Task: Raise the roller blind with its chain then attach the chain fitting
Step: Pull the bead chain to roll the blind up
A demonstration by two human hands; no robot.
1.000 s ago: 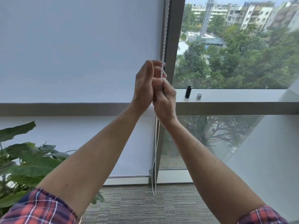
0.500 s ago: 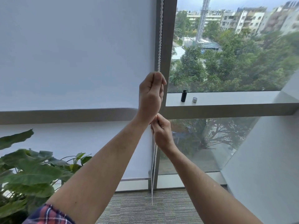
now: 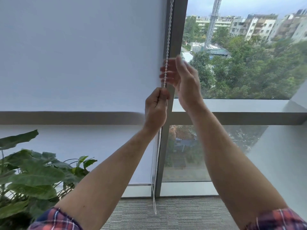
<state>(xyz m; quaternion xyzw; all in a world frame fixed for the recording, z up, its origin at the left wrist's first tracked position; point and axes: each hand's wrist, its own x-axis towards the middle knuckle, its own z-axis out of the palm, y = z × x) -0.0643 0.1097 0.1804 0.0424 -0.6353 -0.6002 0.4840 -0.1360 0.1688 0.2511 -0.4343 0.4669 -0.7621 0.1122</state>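
Head view shows the white bead chain (image 3: pixel 168 40) hanging down the right edge of the roller blind (image 3: pixel 79 55), just beside the grey window mullion (image 3: pixel 177 30). The left hand (image 3: pixel 156 108) has its grip clamped on the chain at about the height of the horizontal window rail (image 3: pixel 240 117). The right hand (image 3: pixel 184 82) is higher, blurred, with its fingers (image 3: pixel 167 72) spread apart behind the chain and apparently not closed on it.

The blind's bottom bar (image 3: pixel 139 184) sits low, near the carpeted floor (image 3: pixel 182 213), so I judge that most of the raising is yet to be done.

The main risk is that only one hand holds the chain. If the left grip loosens before the right one closes, the chain could run back and the blind could drop. The two strands of the loop hang close together, so the open hand could also catch the wrong strand and drive the blind down instead of up. A pull out of line with the chain might make the beads skip in the clutch above, which is out of view.

The chain's long axis is close to vertical, leaning slightly left toward the bottom. Its loop end (image 3: pixel 154 211) points down, hanging free just above the floor. No chain fitting is visible.
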